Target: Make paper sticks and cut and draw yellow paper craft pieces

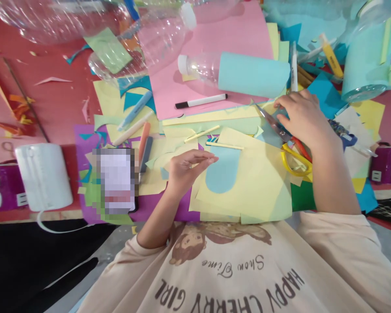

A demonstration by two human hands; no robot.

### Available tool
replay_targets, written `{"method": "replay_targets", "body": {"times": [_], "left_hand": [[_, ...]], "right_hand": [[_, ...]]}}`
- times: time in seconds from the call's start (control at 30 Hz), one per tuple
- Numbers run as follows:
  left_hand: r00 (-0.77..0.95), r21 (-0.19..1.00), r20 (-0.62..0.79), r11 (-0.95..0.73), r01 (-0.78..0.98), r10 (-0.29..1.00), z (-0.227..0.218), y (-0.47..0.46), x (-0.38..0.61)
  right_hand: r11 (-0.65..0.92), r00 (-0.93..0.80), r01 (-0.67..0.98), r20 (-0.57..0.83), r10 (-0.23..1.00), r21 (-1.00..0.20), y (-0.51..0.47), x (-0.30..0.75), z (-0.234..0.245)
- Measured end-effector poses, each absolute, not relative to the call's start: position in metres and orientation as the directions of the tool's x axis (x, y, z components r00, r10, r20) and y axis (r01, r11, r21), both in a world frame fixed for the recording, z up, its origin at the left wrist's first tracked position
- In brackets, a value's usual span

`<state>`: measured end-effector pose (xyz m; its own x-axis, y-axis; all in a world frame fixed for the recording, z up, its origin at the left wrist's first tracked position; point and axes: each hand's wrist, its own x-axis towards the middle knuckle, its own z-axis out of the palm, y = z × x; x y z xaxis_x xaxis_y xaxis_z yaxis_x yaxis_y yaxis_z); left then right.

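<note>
My left hand (189,167) rests on a stack of pale yellow paper (257,182), its fingers curled toward the thumb. Whatever they pinch is hidden. Just right of it lies a light blue rounded cut-out (222,171). My right hand (301,117) is farther right and higher. Its fingers are bent down over the blades of yellow-handled scissors (295,161) and a bluish scrap, and I cannot tell which of the two it grips. Beyond the hands lies a clear bottle wrapped in light blue paper (244,73), and next to it a black-capped white marker (200,101) on pink paper (221,39).
A phone (117,180) lies on purple paper at the left, beside a white box (44,176). Clear plastic bottles (140,43) lie at the back. Markers, glue sticks (331,55) and coloured scraps cover the red table. Another blue-wrapped bottle (365,65) stands far right.
</note>
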<state>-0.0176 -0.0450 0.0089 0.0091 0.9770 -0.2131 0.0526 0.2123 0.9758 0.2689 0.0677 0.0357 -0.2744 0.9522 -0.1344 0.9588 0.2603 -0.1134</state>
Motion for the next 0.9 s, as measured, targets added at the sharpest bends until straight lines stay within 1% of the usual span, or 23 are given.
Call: {"method": "replay_targets", "body": {"times": [0.13, 0.23, 0.33, 0.4, 0.5, 0.6, 0.67, 0.73, 0.8, 0.83, 0.9], "left_hand": [[0.016, 0.979, -0.199, 0.198, 0.049, 0.98, 0.009, -0.047, -0.019], [0.017, 0.976, -0.212, 0.21, 0.065, 0.977, 0.008, -0.048, -0.019], [0.012, 0.969, -0.237, 0.236, 0.076, 0.971, 0.006, -0.049, -0.02], [0.012, 0.974, -0.214, 0.212, 0.079, 0.977, 0.004, -0.049, -0.021], [0.016, 0.98, -0.157, 0.154, 0.123, 0.987, 0.002, -0.047, -0.022], [0.036, 0.977, -0.155, 0.147, 0.154, 0.987, 0.002, -0.045, -0.021], [0.045, 0.978, -0.153, 0.145, 0.151, 0.987, 0.002, -0.044, -0.02], [0.043, 0.978, -0.151, 0.143, 0.153, 0.988, 0.003, -0.044, -0.018], [0.029, 0.977, -0.152, 0.145, 0.158, 0.988, 0.003, -0.044, -0.017], [0.022, 0.976, -0.153, 0.147, 0.158, 0.988, 0.003, -0.044, -0.016], [0.007, 0.976, -0.157, 0.155, 0.152, 0.988, 0.002, -0.045, -0.016]], "right_hand": [[0.355, -0.367, 0.93, -0.197, 0.909, -0.097, 0.078, 0.282, 0.035], [0.352, -0.373, 0.927, -0.22, 0.901, -0.127, 0.085, 0.288, 0.029], [0.344, -0.369, 0.927, -0.21, 0.905, -0.149, 0.088, 0.286, 0.026], [0.362, -0.386, 0.918, -0.161, 0.908, -0.163, 0.087, 0.283, 0.027], [0.376, -0.385, 0.912, -0.025, 0.922, -0.164, 0.082, 0.28, 0.034], [0.355, -0.348, 0.933, 0.103, 0.932, -0.062, 0.073, 0.276, 0.045], [0.341, -0.341, 0.94, 0.156, 0.927, 0.028, 0.066, 0.272, 0.054], [0.314, -0.322, 0.947, 0.187, 0.928, 0.072, 0.057, 0.266, 0.064], [0.256, -0.259, 0.966, 0.216, 0.941, 0.044, 0.046, 0.261, 0.076], [0.225, -0.218, 0.974, 0.231, 0.948, -0.001, 0.04, 0.258, 0.083], [0.188, -0.143, 0.976, 0.321, 0.936, -0.111, 0.028, 0.255, 0.094]]}}
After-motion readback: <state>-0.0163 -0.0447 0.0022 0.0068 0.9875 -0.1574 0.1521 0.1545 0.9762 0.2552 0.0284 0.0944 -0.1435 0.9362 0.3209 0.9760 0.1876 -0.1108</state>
